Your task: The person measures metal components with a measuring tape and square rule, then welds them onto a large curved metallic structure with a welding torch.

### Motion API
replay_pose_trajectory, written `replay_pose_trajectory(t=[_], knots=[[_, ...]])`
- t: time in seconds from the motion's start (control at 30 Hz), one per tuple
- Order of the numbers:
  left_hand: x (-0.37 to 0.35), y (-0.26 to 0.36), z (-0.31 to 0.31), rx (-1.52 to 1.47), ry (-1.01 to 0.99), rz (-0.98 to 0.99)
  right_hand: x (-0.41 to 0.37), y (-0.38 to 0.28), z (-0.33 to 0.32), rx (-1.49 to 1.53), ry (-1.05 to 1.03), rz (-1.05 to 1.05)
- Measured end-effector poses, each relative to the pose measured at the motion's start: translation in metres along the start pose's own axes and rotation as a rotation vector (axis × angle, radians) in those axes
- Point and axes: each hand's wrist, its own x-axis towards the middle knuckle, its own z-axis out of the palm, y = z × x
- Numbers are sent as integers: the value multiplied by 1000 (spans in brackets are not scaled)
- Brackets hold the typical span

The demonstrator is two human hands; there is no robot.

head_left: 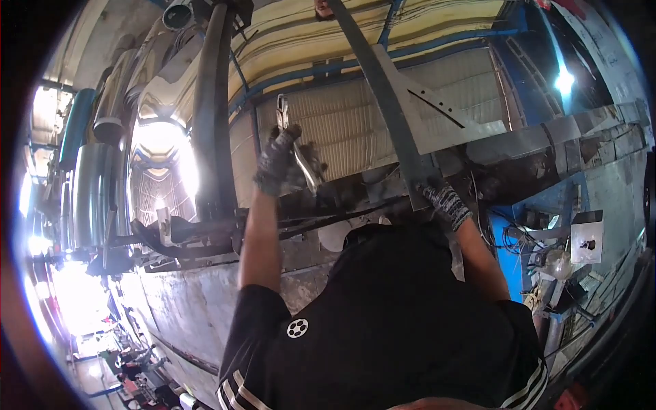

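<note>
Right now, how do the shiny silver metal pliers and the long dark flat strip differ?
The pliers are bright and shiny; the strip is dark and dull. The strip is far longer than the pliers. The grey-gloved left hand holds the pliers; the speckled-gloved right hand touches the strip's near end. Both look metallic.

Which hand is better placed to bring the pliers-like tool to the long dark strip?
Left, likely: the left hand grips the pliers-like tool, raised left of the long dark strip. The right hand is at the strip's near end and could steady it.
</note>
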Motion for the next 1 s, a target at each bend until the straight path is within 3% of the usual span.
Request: replay_pose_trajectory(t=[0.03, 0.07, 0.13, 0.2, 0.23, 0.3, 0.33, 0.57, 0.6, 0.63, 0.67, 0.7, 0.77, 0.8, 0.87, 0.93, 1.0], knots=[[-31, 33, 45, -518, -56, -277, 2, 5, 5, -30, -108, 41], [-49, 36, 74, -522, -46, -286, 2, 11, 14, -25, -120, 36], [-75, 35, 130, -804, -66, -229, 0, 25, 32, 66, 40, -56], [-98, 26, 158, -1088, -89, -170, -4, 1, -2, 37, 2, 0], [-107, 9, 159, -1096, -87, -183, -3, -10, -16, -1, -21, 56], [-117, -37, 161, -62, 109, 69, -6, -11, -15, -5, 70, 7], [-117, -40, 159, -66, 95, 58, -7, -10, -14, -14, 178, -50], [-102, -50, 128, 145, -327, -270, 0, 0, -1, 139, 149, -40], [-98, -63, 120, 149, -339, -276, 1, -3, -5, 41, 88, -7], [-91, -86, 111, -151, -427, -440, 1, -5, -8, -57, 23, 24], [-86, -105, 107, -455, -504, -603, 1, -2, -3, -49, 22, 36], [-80, -119, 106, -450, -510, -615, 2, 2, 5, -37, 78, 3], [-63, -124, 115, -738, -495, -803, 3, -6, -1, -22, 137, -18], [-57, -126, 118, -733, -502, -812, 3, -8, -6, 44, 94, 24], [-48, -95, 137, -483, -517, -605, 2, -16, -18, 113, 51, 78], [-32, -98, 142, -536, -541, -699, 0, -21, -24, -10, 108, 35], [-27, -99, 145, -587, -556, -787, -1, -28, -35, 54, 97, 48]])
